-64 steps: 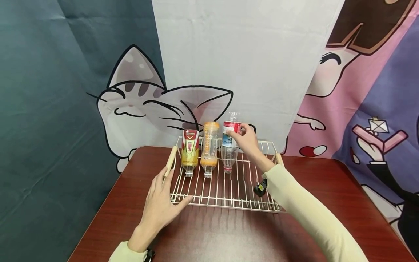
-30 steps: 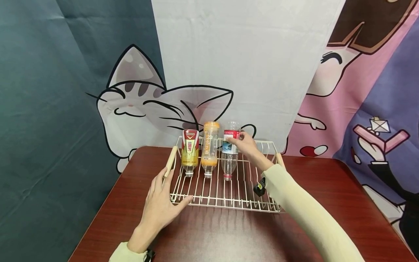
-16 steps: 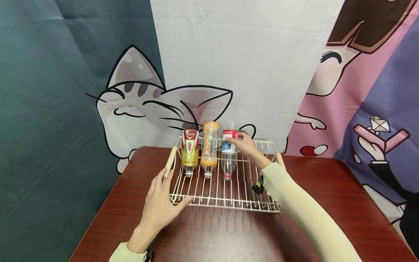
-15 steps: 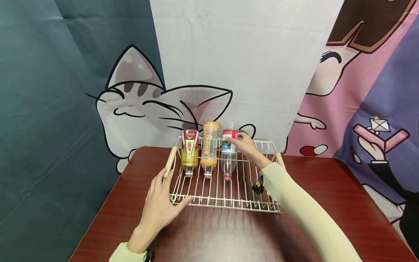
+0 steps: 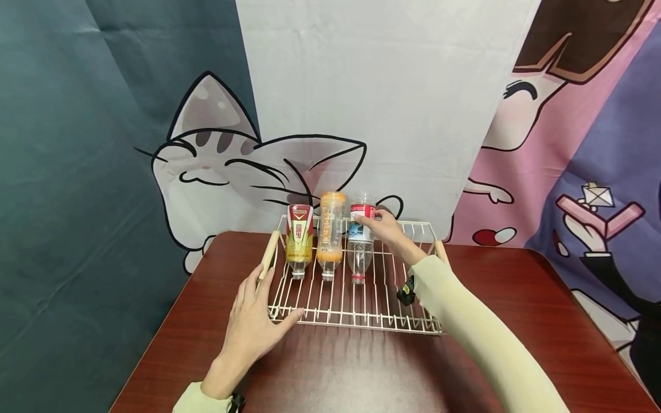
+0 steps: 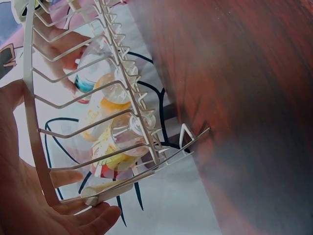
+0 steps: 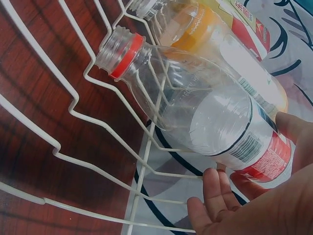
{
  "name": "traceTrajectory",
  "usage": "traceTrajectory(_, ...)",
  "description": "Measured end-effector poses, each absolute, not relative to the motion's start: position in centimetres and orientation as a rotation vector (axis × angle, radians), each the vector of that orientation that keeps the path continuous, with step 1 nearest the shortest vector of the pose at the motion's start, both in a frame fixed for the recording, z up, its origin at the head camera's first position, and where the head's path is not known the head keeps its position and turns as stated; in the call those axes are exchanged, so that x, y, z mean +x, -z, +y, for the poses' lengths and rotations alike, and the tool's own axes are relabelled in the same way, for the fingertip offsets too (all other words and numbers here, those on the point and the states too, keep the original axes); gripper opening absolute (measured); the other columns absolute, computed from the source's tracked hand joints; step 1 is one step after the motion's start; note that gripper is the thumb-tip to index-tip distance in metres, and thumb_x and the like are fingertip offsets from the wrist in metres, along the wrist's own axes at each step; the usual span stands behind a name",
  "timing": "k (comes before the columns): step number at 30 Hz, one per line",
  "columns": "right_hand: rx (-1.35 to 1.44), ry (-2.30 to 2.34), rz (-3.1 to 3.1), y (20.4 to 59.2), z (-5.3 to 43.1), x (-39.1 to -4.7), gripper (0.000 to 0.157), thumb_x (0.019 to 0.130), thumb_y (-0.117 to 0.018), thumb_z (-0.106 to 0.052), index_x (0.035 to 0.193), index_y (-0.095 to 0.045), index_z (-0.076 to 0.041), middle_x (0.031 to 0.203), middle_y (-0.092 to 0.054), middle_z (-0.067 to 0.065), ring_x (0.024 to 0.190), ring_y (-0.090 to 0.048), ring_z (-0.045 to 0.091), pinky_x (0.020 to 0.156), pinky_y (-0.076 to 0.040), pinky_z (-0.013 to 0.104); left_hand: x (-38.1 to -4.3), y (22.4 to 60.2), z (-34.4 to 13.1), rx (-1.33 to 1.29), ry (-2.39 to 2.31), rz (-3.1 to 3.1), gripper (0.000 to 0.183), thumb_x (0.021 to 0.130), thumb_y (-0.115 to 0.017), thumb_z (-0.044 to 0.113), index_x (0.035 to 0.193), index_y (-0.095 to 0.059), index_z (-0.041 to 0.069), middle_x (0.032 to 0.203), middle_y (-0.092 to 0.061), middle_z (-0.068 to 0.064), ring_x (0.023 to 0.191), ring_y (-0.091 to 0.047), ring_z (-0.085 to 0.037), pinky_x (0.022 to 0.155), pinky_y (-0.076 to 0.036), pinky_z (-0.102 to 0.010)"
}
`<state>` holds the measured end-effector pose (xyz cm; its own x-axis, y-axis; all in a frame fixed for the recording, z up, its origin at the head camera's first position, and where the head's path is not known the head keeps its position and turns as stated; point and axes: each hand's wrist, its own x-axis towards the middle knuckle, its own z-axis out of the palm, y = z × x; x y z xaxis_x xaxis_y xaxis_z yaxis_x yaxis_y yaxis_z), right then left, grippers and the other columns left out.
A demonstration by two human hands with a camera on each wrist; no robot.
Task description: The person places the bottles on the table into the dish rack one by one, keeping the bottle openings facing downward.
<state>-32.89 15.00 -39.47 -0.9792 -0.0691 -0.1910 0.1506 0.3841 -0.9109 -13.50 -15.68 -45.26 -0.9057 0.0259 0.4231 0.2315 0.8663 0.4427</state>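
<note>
In the head view my right hand pinches a clear plastic bottle with a red and blue label. It is upside down in the white wire rack, its open neck and red ring low among the wires. Left of it stand an orange-patterned clear bottle and a red and gold labelled bottle, also neck down. My left hand, fingers long and spread, rests at the rack's front left corner, by the wooden handle. In the left wrist view its thumb and fingers touch the frame.
The rack stands on a dark red wooden table. A second wooden handle is on the rack's right side, partly behind my right sleeve. A printed cloth with cartoon figures hangs directly behind the table.
My right hand has brought the red and blue labelled bottle down into the rack and slightly left; over the last half second it barely moves. My left hand and the other bottles stay put.
</note>
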Motion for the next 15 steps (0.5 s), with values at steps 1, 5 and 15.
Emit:
traceTrajectory(1,0.072,1.637,2.444,39.45,15.03,-32.88,0.080,0.107,-0.070,-0.049,0.162,-0.043,0.002,0.162,-0.049,0.026,0.149,-0.050,0.043,0.125,-0.041,0.056,-13.52,45.28,-15.68,-0.192,0.695,-2.629,0.106,0.084,-0.088,0.063,0.162,-0.052,0.001,0.168,-0.041,-0.020,0.149,-0.044,-0.043,0.107,-0.049,-0.070)
traceTrajectory(5,0.072,1.611,2.462,39.44,15.19,-32.95,0.081,0.107,-0.069,-0.050,0.162,-0.042,0.002,0.163,-0.049,0.026,0.149,-0.050,0.043,0.125,-0.041,0.057,-13.63,45.27,-15.65,-0.200,0.696,-2.627,0.105,0.085,-0.088,0.063,0.162,-0.052,0.001,0.168,-0.041,-0.020,0.149,-0.044,-0.043,0.107,-0.049,-0.070)
traceTrajectory(15,0.053,1.543,2.485,39.25,15.20,-32.81,0.087,0.105,-0.071,-0.053,0.165,-0.038,0.001,0.165,-0.046,0.026,0.149,-0.050,0.043,0.124,-0.042,0.057,-13.82,45.13,-15.78,-0.206,0.678,-2.643,0.107,0.084,-0.088,0.064,0.163,-0.050,0.002,0.167,-0.042,-0.022,0.149,-0.043,-0.043,0.109,-0.047,-0.070)
